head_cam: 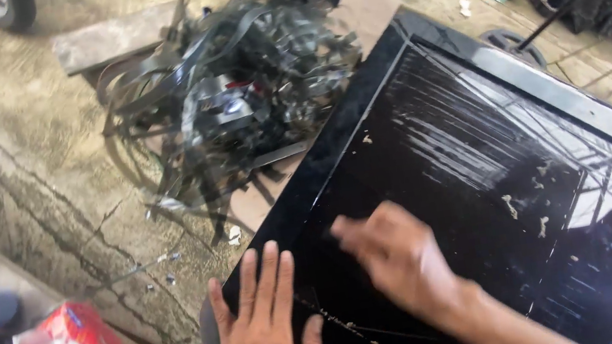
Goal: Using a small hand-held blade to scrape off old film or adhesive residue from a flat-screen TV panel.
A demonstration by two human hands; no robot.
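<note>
The left hand [265, 330] lay spread flat on the near corner of the glossy black panel [485, 168], while the blurred right hand [402, 259] rubbed its face, fingers loosely curled. Propped over the concrete floor [34, 158], it looked stiff, slick and breakable, best gripped by its frame edges; tangled metal strapping [229, 102] lay beyond

- Stained concrete floor [15, 144] spreads to my left.
- A wooden plank [109, 38] lies far left.
- Daylight glares on the ground at far right.

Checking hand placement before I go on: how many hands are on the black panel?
2: the left hand lies flat at the black panel's near corner; the right hand, blurred, rests just beside it on the glossy surface.
</note>
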